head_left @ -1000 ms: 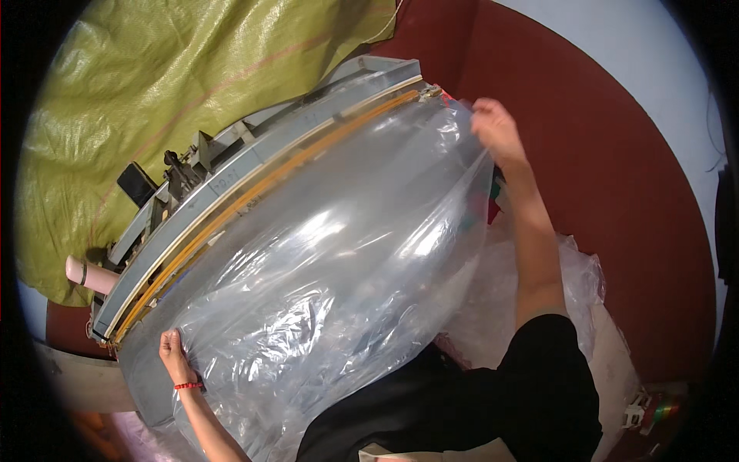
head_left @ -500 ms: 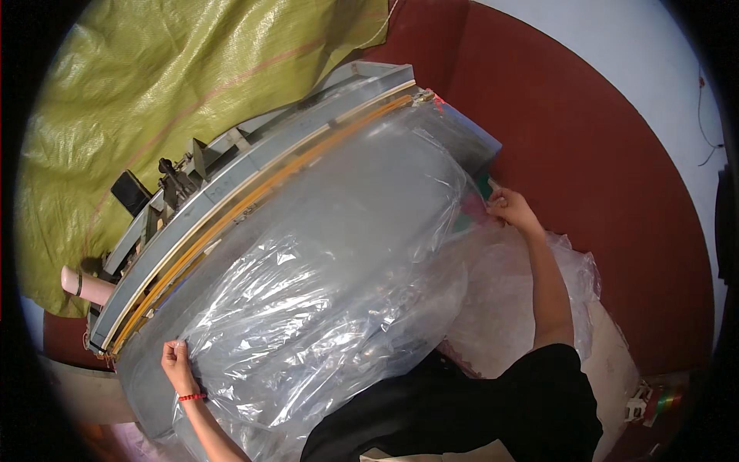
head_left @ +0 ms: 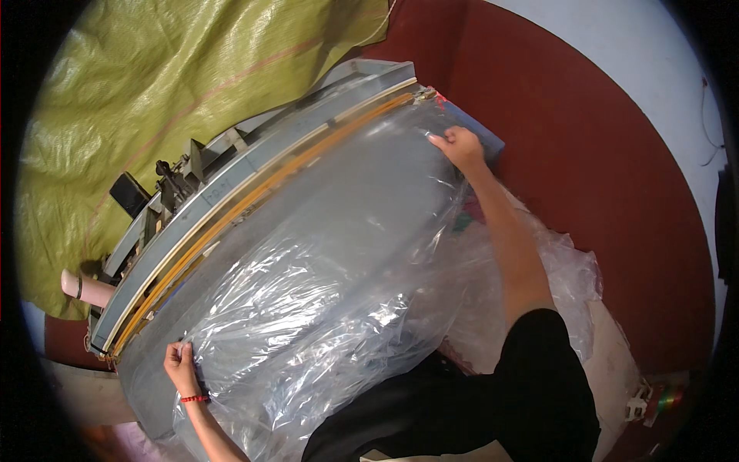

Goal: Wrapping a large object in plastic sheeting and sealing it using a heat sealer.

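A large clear plastic sheet (head_left: 323, 285) lies spread over the grey bed of a long sealing machine (head_left: 254, 165) with an orange strip along its bar. My left hand (head_left: 182, 368), with a red band at the wrist, pinches the sheet's near-left corner. My right hand (head_left: 458, 146) grips the sheet's far-right edge, close to the machine's end. The sheet is stretched between both hands, its edge lying just below the orange strip.
A yellow-green tarp (head_left: 154, 85) covers the area behind the machine. A dark red wall band (head_left: 600, 169) curves on the right. More crumpled clear plastic (head_left: 562, 285) is heaped by my right arm. A pink tube (head_left: 85, 289) sticks out at the machine's left end.
My right hand dropped toward me with the sheet's edge, then moved back up to the machine's far end. My left hand stayed on its corner.
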`<move>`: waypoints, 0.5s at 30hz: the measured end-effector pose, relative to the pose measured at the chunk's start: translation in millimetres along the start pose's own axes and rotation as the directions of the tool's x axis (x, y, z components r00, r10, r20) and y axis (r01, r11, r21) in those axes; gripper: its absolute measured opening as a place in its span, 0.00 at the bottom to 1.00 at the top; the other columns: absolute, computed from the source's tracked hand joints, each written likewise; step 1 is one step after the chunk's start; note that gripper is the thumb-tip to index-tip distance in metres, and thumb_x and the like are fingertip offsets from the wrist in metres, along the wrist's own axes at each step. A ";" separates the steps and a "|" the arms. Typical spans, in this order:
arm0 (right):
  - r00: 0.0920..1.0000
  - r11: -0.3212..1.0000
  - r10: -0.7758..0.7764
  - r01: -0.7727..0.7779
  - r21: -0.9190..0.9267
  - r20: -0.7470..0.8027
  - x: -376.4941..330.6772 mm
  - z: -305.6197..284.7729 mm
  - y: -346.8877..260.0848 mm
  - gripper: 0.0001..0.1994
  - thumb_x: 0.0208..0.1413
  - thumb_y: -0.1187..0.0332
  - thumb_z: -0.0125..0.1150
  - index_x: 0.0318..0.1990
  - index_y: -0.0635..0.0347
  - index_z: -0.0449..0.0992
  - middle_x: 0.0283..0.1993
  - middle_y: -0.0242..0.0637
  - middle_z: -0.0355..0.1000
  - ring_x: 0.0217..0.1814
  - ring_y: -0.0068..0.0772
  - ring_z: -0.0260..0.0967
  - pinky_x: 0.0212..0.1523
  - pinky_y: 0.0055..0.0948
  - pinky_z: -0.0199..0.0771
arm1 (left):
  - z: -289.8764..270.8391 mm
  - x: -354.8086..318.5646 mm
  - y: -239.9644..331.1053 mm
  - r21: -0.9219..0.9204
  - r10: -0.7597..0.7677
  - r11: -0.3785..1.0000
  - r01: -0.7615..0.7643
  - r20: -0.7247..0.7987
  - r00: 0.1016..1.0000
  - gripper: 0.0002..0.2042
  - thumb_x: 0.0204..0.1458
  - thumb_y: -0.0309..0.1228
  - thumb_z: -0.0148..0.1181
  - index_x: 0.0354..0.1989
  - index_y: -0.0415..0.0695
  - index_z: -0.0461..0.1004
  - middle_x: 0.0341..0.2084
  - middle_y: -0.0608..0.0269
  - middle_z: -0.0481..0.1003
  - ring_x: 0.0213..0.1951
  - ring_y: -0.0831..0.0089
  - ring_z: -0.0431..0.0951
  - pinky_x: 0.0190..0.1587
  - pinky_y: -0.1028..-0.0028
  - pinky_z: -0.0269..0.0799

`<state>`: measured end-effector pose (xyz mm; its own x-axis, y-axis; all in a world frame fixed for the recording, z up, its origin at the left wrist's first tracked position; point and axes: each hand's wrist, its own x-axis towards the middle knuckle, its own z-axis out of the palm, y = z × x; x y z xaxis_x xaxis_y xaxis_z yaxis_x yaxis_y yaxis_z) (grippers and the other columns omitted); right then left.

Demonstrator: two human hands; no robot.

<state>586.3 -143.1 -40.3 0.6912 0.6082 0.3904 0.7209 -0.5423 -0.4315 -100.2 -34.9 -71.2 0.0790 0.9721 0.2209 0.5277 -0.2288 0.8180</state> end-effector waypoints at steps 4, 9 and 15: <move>0.984 0.985 0.171 -0.170 0.020 -0.053 15.0 36.8 -27.7 0.18 0.37 0.52 0.61 0.26 0.58 0.74 0.30 0.43 0.71 0.35 0.46 0.68 0.36 0.35 0.65 | 0.3 0.4 -5.7 -0.039 -0.035 0.999 0.035 0.006 0.999 0.06 0.45 0.25 0.54 0.21 0.44 0.64 0.15 0.79 0.59 0.18 0.89 0.54 0.19 0.87 0.48; 0.992 0.997 0.072 -0.072 0.002 -0.099 19.6 72.3 -19.2 0.10 0.41 0.58 0.57 0.27 0.53 0.74 0.30 0.42 0.71 0.34 0.45 0.68 0.33 0.39 0.67 | -28.8 -12.9 40.9 -0.164 -0.156 0.962 0.219 0.326 0.932 0.02 0.43 0.23 0.53 0.25 0.41 0.67 0.13 0.74 0.64 0.12 0.86 0.59 0.13 0.84 0.53; 0.994 0.950 -0.083 0.056 -0.306 -0.073 3.6 24.9 -24.0 0.13 0.49 0.59 0.47 0.34 0.58 0.72 0.35 0.45 0.70 0.38 0.45 0.67 0.38 0.40 0.65 | -138.1 -54.3 37.2 0.277 -0.470 0.882 0.382 0.592 0.655 0.05 0.39 0.24 0.52 0.26 0.42 0.69 0.15 0.71 0.69 0.16 0.85 0.67 0.15 0.83 0.60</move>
<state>570.2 -113.5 -48.7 0.6311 0.6068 0.4832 0.7395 -0.6586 -0.1389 -201.7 -103.4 20.5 0.3041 0.7750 -0.5540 0.7296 0.1844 0.6585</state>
